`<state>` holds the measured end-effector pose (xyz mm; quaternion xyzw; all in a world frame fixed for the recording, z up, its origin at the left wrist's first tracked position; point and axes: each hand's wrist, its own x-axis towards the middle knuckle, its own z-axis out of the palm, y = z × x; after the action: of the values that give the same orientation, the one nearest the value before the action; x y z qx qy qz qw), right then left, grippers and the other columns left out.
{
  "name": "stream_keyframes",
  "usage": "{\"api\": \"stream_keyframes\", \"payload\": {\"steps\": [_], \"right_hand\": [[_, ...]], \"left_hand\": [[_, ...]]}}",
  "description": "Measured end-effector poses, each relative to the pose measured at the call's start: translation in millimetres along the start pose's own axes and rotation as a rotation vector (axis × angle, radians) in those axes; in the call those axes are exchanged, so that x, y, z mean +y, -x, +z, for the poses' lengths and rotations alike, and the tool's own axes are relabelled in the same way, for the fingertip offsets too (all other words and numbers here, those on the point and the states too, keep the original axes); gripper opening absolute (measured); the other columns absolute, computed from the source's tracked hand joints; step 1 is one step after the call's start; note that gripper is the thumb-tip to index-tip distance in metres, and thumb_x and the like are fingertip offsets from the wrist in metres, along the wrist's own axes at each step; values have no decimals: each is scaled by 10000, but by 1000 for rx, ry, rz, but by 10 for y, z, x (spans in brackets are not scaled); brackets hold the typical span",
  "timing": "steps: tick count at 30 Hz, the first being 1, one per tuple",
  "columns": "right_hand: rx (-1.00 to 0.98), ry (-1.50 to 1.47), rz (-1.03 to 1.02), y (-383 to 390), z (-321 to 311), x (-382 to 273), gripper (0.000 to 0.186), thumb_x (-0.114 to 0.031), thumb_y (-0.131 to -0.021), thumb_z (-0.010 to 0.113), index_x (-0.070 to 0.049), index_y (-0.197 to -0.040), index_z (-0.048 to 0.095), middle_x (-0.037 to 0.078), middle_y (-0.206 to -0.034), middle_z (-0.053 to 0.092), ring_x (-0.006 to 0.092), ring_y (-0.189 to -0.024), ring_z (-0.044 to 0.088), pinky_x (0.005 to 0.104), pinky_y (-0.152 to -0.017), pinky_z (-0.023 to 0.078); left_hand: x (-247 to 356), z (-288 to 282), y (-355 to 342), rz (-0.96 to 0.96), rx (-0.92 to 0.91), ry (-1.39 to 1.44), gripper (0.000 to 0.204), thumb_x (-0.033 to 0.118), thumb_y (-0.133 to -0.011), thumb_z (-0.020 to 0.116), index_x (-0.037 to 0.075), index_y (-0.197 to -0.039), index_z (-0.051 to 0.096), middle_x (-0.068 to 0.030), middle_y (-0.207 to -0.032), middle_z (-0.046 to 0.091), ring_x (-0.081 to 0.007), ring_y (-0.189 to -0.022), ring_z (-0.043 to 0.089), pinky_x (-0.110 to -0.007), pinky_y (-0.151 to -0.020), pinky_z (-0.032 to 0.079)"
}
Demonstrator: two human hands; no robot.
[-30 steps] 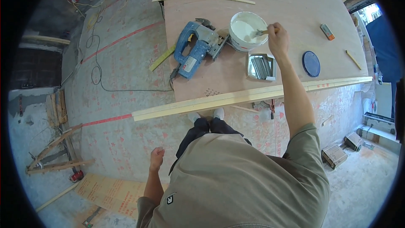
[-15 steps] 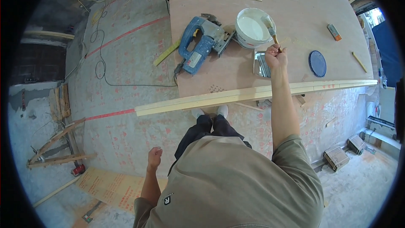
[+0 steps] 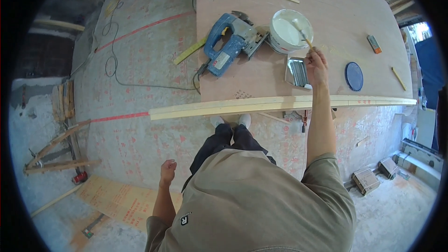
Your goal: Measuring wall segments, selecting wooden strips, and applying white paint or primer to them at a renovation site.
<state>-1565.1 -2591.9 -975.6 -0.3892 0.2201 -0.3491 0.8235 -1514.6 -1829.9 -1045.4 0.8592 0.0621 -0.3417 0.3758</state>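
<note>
I have just one view, from the head, looking steeply down from standing height through a fisheye. The plywood worktop (image 3: 289, 79) fills the upper centre and right of the frame, fairly far off, the floor (image 3: 140, 65) spreads left, and the wearer's shoulders crowd the lower centre.

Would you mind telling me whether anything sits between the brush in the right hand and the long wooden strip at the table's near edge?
Yes. The right hand holds the brush over the white bucket. A small metal tray lies on the table between there and the wooden strip; lifted, the brush would pass above it.
</note>
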Motion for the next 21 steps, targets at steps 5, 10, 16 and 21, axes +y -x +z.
{"api": "stream_keyframes", "payload": {"steps": [5,10,16,21], "right_hand": [[-161,-368,-53,-61,-49,-202,204,-185,-974,561,-12,-1061,624,84,-911,610,161,-831,564,296,-782,483],[-216,-372,-34,761,625,-465,180,-171,-969,560,-6,-1034,591,50,-837,546,155,-771,487,284,-745,410],[-32,366,65,2224,1453,197,190,-211,-1030,471,-38,-1036,550,95,-868,618,157,-760,584,268,-703,476],[162,472,51,2966,1954,1294,120,-136,-1003,514,-20,-1017,541,101,-822,641,153,-691,605,269,-645,483]], "left_hand": [[353,-63,-144,257,220,-244,204,178,-879,628,-18,-930,611,-159,-720,560,-263,-670,528,-388,-635,441],[1170,-163,-502,523,481,-216,303,109,-875,649,-13,-1147,596,-195,-1060,609,-337,-976,579,-392,-867,465],[1701,-348,-1273,839,536,-378,376,118,-866,667,-17,-1205,577,-196,-1141,594,-330,-1050,565,-413,-913,456],[1606,-475,-1803,489,204,77,381,152,-874,693,-22,-1197,589,-130,-1036,628,-202,-899,605,-331,-780,497]]}}
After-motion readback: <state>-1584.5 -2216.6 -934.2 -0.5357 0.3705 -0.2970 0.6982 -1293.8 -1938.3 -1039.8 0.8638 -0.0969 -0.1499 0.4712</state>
